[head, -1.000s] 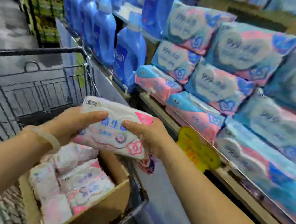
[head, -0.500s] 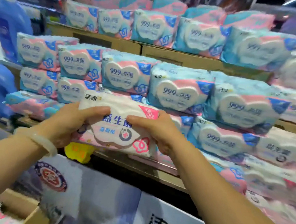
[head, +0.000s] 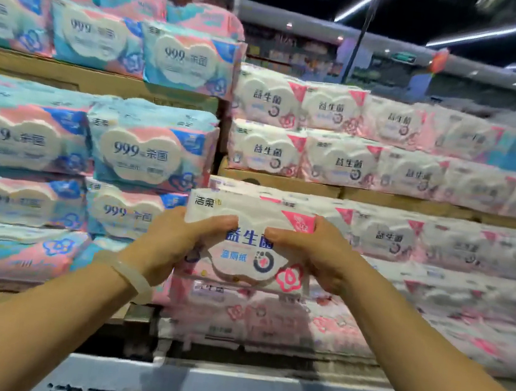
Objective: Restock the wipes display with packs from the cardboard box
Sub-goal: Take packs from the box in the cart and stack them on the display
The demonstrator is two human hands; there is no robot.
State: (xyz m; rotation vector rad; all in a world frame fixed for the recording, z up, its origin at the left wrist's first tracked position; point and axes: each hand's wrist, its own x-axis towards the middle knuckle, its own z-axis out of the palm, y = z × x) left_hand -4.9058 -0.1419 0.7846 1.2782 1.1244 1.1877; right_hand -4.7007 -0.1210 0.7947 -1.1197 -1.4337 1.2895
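Wipes display (head: 385, 166) fills the view: tiers of white-and-pink packs on the right half, blue-and-pink "999" packs (head: 145, 147) stacked on the left, brown cardboard edges (head: 278, 183) showing between tiers. One white-and-pink wipes pack (head: 247, 253) is held upright, label toward the camera, in front of the lower pink-pack rows near the boundary between the two colour blocks. Left hand (head: 175, 243) grips its left end and right hand (head: 317, 255) grips its right end, thumbs on the front face; a pale bracelet (head: 131, 272) sits on the left wrist.
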